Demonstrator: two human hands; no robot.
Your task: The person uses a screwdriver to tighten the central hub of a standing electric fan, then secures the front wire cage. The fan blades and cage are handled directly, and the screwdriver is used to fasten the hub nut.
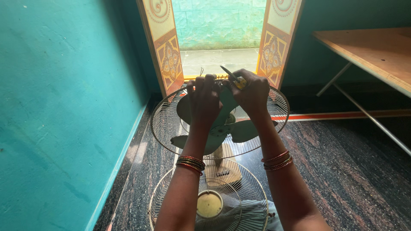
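- Centrally, table fan (222, 128): pale green blades inside a round wire rear guard, tilted face-up on dark stone floor (342, 171)
- Front guard (209, 201): detached, lying flat nearer the person
- Left hand (204, 99): closed on guard's far rim
- Right hand (252, 92): clamped on yellow-handled screwdriver (233, 78), shaft pointing up-left

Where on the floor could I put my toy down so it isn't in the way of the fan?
The dark floor right of the fan, under the wooden table, is bare. A narrow strip runs between the fan and the teal wall. It is crowded in the middle: both hands, the fan and the loose grille.
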